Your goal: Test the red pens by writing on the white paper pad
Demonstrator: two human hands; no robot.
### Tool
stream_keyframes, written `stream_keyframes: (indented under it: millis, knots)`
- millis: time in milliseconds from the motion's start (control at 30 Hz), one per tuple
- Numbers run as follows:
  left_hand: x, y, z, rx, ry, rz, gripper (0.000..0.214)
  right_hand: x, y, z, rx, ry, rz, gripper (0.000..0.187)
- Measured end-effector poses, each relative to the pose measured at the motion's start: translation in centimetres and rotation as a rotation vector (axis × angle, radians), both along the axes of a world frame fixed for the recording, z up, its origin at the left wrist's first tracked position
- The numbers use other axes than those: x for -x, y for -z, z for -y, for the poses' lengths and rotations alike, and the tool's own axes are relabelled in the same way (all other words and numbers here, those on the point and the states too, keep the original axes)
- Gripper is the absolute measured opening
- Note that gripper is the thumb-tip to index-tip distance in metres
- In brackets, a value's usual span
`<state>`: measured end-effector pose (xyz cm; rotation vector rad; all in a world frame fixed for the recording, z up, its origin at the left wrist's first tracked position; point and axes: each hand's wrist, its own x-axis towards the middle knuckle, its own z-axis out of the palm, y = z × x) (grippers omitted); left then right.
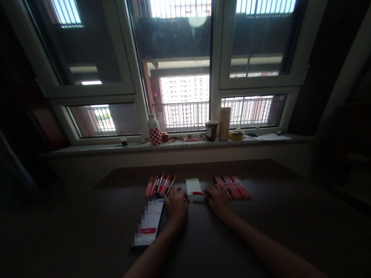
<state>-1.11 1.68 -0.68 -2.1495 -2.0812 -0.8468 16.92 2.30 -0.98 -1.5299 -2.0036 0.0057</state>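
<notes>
A slim red pen [197,193] lies crosswise over the lower part of a small white sheet of paper [193,184]. My right hand [218,199] has its fingertips closed on the pen's right end, with the other end pointing left. At the sheet's lower left corner, my left hand [177,205] rests palm down, fingers bent and apart; whether its thumb touches the paper is hard to see. A phone [150,222] with a lit screen lies just left of that hand. Behind my right hand a row of red and black pens [234,187] is partly hidden.
Another bunch of red and black pens [159,185] lies on the dark table [203,247], beyond the phone. Along the windowsill [136,146] stand a checkered bottle [154,130], a drink cup [211,130], a tan cylinder [224,124] and a yellow tape roll [235,135].
</notes>
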Motion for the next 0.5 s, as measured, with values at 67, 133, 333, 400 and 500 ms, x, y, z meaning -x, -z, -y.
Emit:
stream_keyframes:
  millis: [67, 133, 333, 400, 500]
  knots:
    - [0.01, -0.08, 0.06, 0.002, 0.005, 0.021, 0.008, 0.0, 0.03, -0.01, -0.001, -0.001, -0.01, 0.021]
    - [0.02, -0.16, 0.12, -0.007, 0.014, 0.049, 0.011, 0.0, 0.08, -0.03, -0.005, -0.002, -0.024, 0.021]
    - [0.04, -0.35, 0.29, -0.027, 0.034, 0.099, 0.025, 0.08, 0.12, -0.06, -0.012, -0.025, -0.029, 0.019]
    - [0.04, -0.42, 0.37, -0.019, 0.044, 0.106, 0.025, 0.1, 0.12, -0.08, -0.004, -0.027, -0.021, 0.019]
    - [0.04, -0.5, 0.47, -0.015, 0.058, 0.102, 0.02, 0.12, 0.12, -0.11, 0.011, -0.034, -0.009, 0.019]
